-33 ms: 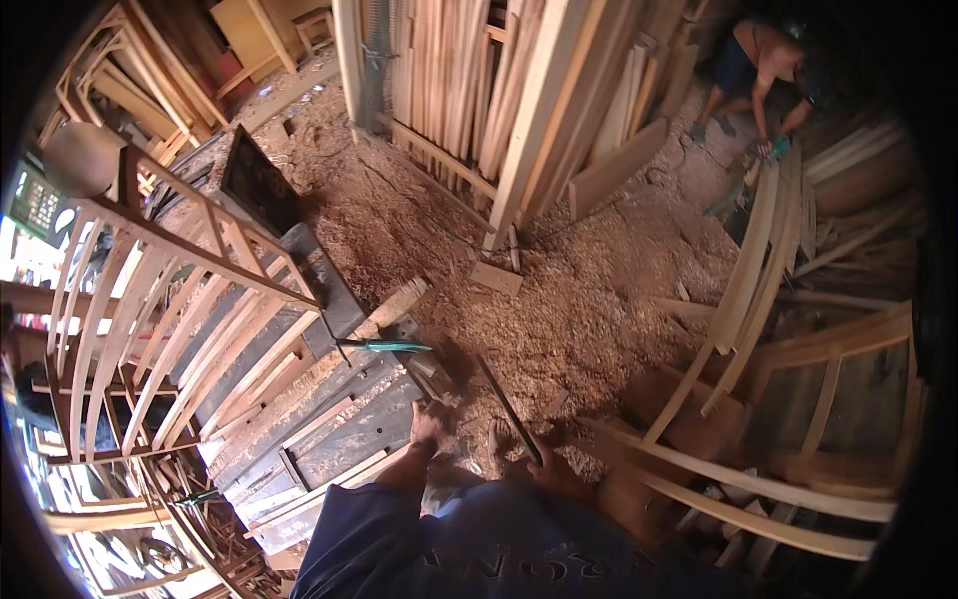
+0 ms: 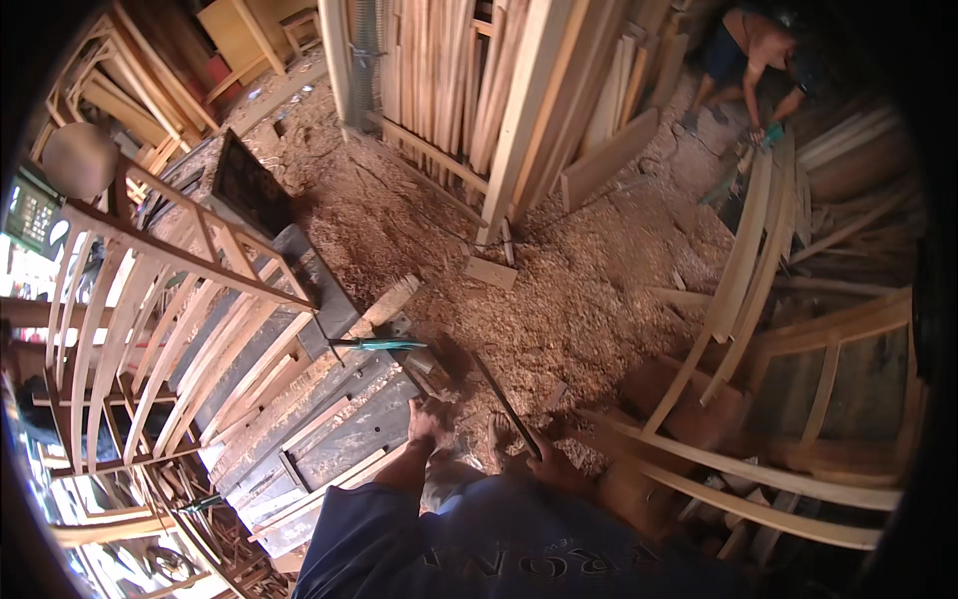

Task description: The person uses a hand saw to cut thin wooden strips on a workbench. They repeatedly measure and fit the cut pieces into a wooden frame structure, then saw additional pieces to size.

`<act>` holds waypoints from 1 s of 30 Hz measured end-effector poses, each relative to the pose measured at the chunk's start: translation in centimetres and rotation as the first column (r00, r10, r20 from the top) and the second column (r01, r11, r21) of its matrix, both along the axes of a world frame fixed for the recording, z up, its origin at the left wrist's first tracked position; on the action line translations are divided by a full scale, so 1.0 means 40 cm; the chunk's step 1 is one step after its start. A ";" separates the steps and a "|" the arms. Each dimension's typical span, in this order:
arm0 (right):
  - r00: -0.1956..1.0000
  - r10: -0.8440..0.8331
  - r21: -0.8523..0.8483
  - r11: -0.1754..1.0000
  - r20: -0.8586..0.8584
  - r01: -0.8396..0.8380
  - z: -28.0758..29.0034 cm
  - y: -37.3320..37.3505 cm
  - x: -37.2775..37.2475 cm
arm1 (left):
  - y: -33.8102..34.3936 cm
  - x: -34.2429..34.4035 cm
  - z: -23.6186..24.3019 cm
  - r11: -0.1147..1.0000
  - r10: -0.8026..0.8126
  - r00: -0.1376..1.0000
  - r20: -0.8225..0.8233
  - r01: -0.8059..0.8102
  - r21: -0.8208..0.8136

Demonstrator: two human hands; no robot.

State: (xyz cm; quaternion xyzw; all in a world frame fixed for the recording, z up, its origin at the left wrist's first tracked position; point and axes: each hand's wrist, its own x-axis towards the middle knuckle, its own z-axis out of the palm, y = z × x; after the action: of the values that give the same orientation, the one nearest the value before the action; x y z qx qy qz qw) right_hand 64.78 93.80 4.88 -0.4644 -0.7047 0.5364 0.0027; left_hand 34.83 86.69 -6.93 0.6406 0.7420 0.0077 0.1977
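My right hand (image 2: 552, 461) is closed around the lower end of a long, thin dark bar (image 2: 504, 404). The bar slants up and to the left over the floor, and its exact kind is unclear. At the right edge of the workbench (image 2: 344, 424) is my left hand (image 2: 427, 419), beside a thin dark edge or strip. Its fingers are blurred, so I cannot make out their grip. Just beyond it, a teal-handled tool (image 2: 377, 344) lies across the bench, close to a rough wood piece (image 2: 391, 301).
Wood shavings (image 2: 589, 299) cover the floor. A slatted curved wooden frame (image 2: 180, 309) stands on the left. Upright boards (image 2: 439, 110) lean at the back. Curved wooden strips (image 2: 758, 240) extend along the right, where another person (image 2: 753, 60) bends over a green tool (image 2: 773, 135).
The whole view has shifted slightly, with most things sitting a little further left. Both hands and the dark bar keep nearly the same positions.
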 end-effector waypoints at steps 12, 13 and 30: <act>0.999 -0.012 0.188 0.982 -0.036 0.019 0.069 0.017 0.012 | 0.040 0.001 0.058 0.967 -0.012 0.999 -0.039 0.022 0.253; 0.999 0.020 0.137 0.990 0.025 -0.024 0.086 0.022 0.009 | 0.039 -0.001 0.052 0.963 -0.004 1.000 -0.018 0.009 0.268; 0.959 0.234 -0.008 0.972 0.161 -0.236 0.228 -0.002 -0.066 | 0.011 -0.006 0.009 0.996 0.083 0.977 0.199 -0.087 0.013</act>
State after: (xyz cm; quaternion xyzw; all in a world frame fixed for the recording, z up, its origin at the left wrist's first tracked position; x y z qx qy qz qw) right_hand 62.14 93.70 13.99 -0.4191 -0.7557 0.4899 -0.1152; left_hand 34.59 87.13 -6.57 0.6065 0.7451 0.0878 0.2632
